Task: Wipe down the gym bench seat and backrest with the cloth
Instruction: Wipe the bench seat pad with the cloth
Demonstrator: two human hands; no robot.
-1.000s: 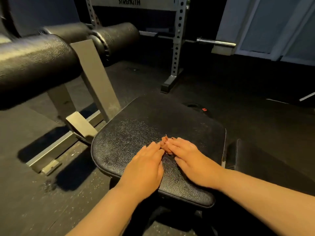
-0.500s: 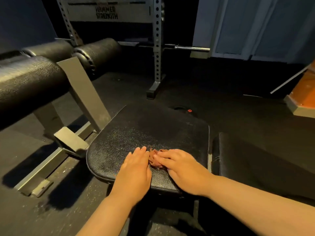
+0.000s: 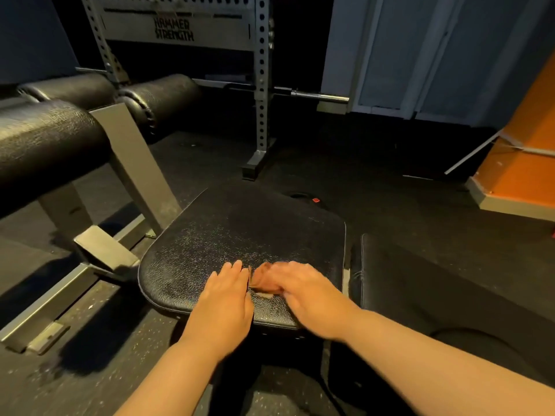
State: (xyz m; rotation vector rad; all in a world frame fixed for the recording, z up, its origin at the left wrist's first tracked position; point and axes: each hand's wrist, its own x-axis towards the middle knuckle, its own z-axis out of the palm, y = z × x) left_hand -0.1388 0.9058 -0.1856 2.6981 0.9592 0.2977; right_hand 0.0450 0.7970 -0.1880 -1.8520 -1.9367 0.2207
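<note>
The seat (image 3: 240, 232), a black textured pad, filled the lower middle of the frame. The backrest (image 3: 420, 283) stood just beside it on the right, with a narrow gap between the 2 pads.

Both hands lay on the near part of the seat. The left hand (image 3: 225, 298) rested palm down with its fingers straight and close together, grasping nothing. Its fingertips were just beside the left edge of the cloth (image 3: 262, 279).

The cloth, a small reddish-brown bunch, sat on the seat between the 2 hands. The right hand (image 3: 306, 291) covered it from the right. That hand was smeared by motion blur, so it could not be told whether its fingers gripped the cloth or only pressed it flat.

At the upper left, 2 black roller pads (image 3: 159, 99) sat on a grey metal frame (image 3: 132, 163). In the upper middle stood a grey rack (image 3: 262, 85) with rows of holes and a plate lettered HAMMER STRENGTH. A steel bar (image 3: 321, 97) pointed right from the rack. An orange column (image 3: 528, 157) rose at the right edge above the dark speckled floor (image 3: 99, 349).
</note>
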